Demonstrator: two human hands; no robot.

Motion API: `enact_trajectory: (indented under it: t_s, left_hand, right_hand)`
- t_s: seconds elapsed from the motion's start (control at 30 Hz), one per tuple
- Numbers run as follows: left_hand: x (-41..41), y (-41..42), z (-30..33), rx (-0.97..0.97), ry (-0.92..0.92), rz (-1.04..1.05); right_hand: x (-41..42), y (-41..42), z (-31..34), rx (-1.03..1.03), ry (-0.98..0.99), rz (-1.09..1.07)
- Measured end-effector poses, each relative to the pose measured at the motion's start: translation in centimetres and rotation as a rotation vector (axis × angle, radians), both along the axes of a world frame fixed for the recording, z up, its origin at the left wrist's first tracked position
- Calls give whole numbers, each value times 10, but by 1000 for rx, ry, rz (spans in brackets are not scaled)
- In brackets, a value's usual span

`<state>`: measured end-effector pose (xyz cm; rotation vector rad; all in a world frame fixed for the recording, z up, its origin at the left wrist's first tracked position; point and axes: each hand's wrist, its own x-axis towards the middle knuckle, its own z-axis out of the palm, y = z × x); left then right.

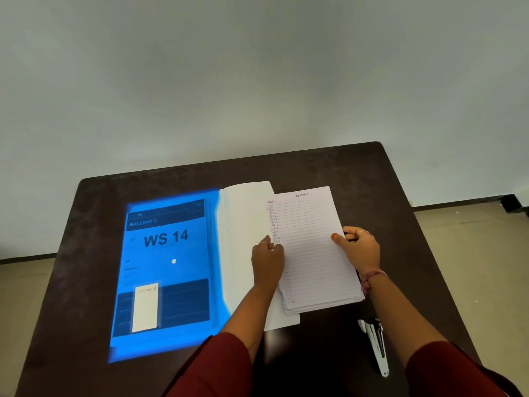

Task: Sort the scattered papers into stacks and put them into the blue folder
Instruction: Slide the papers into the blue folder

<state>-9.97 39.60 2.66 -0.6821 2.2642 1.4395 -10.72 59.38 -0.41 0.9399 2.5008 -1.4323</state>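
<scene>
The glossy blue plastic folder [169, 270] lies open and flat on the dark worktop [357, 173], its printed cover marked "WS 14" to the left, a white inner leaf to the right. A slightly fanned stack of lined white papers [312, 253] overlaps that leaf's right edge, tilted

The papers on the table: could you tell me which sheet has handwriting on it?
The top sheet of the lined stack, held by both hands on the right, headed "Section 1". The larger white sheet beneath it looks blank.
</scene>
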Motion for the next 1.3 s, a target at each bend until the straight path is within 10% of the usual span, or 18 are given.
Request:
enact_trajectory:
  t_s: [0.7,0.87,1.3]
  left_hand:
    - [-14,15,-12,-160,103,132]
    - [-6,9,-4,9,370,87]
    - [13,-16,16,436,352,354]
  right_hand:
    - [18,-2,1,-181,133,-74]
    - [24,1,6,-307,161,-88]
    - [35,-12,43,-591,196,61]
